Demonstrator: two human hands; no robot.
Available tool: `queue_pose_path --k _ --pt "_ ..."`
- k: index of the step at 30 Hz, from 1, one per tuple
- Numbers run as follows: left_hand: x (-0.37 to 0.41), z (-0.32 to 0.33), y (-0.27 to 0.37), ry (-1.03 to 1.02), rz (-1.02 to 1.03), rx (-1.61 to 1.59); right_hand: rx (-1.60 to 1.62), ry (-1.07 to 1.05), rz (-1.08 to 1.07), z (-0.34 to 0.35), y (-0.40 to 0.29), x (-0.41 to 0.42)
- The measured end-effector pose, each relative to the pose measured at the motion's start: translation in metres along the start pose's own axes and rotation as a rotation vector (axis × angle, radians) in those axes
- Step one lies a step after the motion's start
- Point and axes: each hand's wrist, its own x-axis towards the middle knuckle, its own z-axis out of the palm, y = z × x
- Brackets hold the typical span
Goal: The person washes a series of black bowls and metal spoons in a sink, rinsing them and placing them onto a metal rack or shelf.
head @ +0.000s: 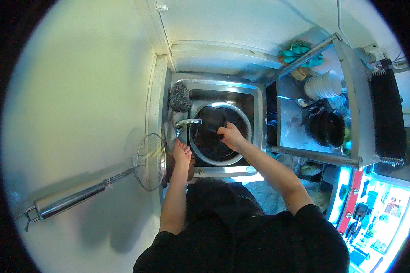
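A round metal basin (248,131) filled with something dark sits in the stainless steel sink (259,136). My right hand (231,135) grips the edge of a dark, rounded piece of cookware or dishware (212,118) over the basin; its exact kind is unclear. The curved chrome faucet (188,121) reaches over the basin's left side. Just below the faucet's base, my left hand (182,151) has curled fingers near the tap; whether it holds the tap handle cannot be told. A metal scouring pad (180,97) lies at the sink's upper left corner.
A long-handled wire strainer (151,162) hangs on the left wall. Right of the sink, a metal shelf rack (348,78) holds stacked white bowls (323,85), black bowls (328,128) and utensils. A teal cloth (299,54) is behind the rack's upper rail.
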Motion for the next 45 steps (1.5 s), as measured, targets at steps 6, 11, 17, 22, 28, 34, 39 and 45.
queue_pose_path --k 6,11,17,22,28,34,39,45 --pt "-0.002 0.011 0.020 -0.065 -0.099 -0.207 -0.050 0.010 0.000 -0.011 0.012 0.029" --pt "-0.006 0.008 -0.015 -0.008 -0.216 0.169 0.021 -0.021 -0.040 -0.018 0.024 0.041" --pt "0.013 0.032 -0.035 -0.336 -0.479 -0.152 0.176 -0.176 -0.026 -0.004 0.015 0.025" --pt "0.036 0.041 -0.028 -0.533 -0.427 -0.166 -0.363 -0.066 0.156 -0.068 0.021 0.029" --pt "0.024 0.051 -0.009 -0.446 -0.487 0.098 -1.167 -0.390 -0.428 -0.084 -0.006 0.003" --pt "0.032 0.019 0.000 -0.197 -0.169 0.574 -1.492 -0.116 -0.452 -0.086 0.004 -0.010" --pt "-0.011 0.043 -0.028 -0.155 0.686 1.128 -0.301 -0.129 0.198 -0.111 0.063 0.052" --pt "-0.027 0.044 -0.007 -0.053 0.670 0.953 -0.744 0.050 -0.257 -0.105 0.039 0.057"
